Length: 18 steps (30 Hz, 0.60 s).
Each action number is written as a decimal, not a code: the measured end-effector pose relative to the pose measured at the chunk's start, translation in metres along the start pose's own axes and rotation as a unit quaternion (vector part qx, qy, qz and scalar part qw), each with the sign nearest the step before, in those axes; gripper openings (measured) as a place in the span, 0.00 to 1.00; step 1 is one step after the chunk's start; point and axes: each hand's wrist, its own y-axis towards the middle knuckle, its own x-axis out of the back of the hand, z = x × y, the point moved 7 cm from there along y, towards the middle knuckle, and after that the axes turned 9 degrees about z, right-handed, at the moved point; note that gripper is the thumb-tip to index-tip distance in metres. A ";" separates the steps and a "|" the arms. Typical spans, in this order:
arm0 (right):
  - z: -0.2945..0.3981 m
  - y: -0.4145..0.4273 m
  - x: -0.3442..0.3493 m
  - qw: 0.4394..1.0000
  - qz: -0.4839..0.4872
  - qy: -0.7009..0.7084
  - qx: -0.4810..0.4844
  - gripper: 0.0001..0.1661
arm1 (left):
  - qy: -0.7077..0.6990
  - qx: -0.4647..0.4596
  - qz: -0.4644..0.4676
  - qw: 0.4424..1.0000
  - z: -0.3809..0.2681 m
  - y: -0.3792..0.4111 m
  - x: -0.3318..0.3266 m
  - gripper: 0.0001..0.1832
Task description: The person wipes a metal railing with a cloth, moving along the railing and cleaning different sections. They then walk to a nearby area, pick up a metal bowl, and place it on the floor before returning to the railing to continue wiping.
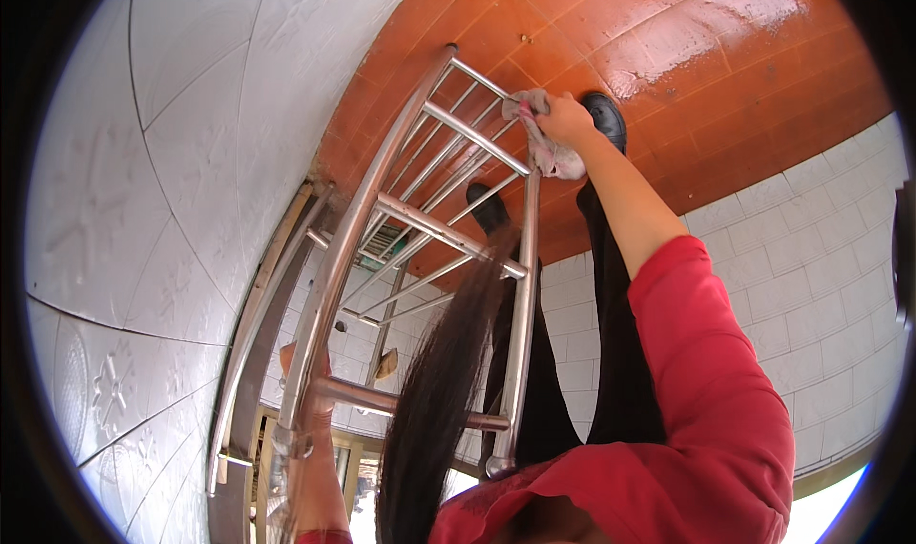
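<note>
A stainless-steel tube rack [477,138] with several rungs and thin bars stands tilted before me. My right hand [565,120] grips a greyish-pink cloth [562,161] and presses it around the upper right corner of the rack, where a rung meets the right post. Lower on the left, my left hand [288,360] is wrapped about the rack's left post, which partly hides the fingers. Long dark hair [436,372] hangs across the lower rungs and covers part of them.
White tiled wall [179,150] rises close on the left. Orange tiled floor [687,107] looks wet and shiny at the top right. Black shoes [607,118] stand beside and behind the rack. Wooden and metal lengths [268,279] lean along the left wall. More white tiles [801,272] lie at right.
</note>
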 end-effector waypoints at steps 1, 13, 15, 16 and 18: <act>0.016 0.001 0.011 0.998 -0.031 0.022 0.050 0.27 | -0.033 -0.006 -0.008 0.999 0.006 -0.002 -0.002 0.24; 0.127 0.031 -0.025 0.944 0.012 -0.295 0.147 0.24 | 0.008 -0.037 0.012 0.999 0.031 -0.012 0.015 0.27; 0.094 0.051 -0.062 0.953 0.015 -0.267 0.141 0.20 | 0.020 -0.043 0.019 0.999 0.037 -0.014 0.019 0.27; 0.081 0.046 -0.068 0.961 0.019 -0.252 0.112 0.19 | 0.037 -0.054 0.028 0.997 0.044 -0.017 0.022 0.27; 0.060 0.047 -0.068 0.972 0.073 -0.217 0.047 0.21 | 0.085 -0.089 0.052 0.991 0.061 -0.020 0.027 0.28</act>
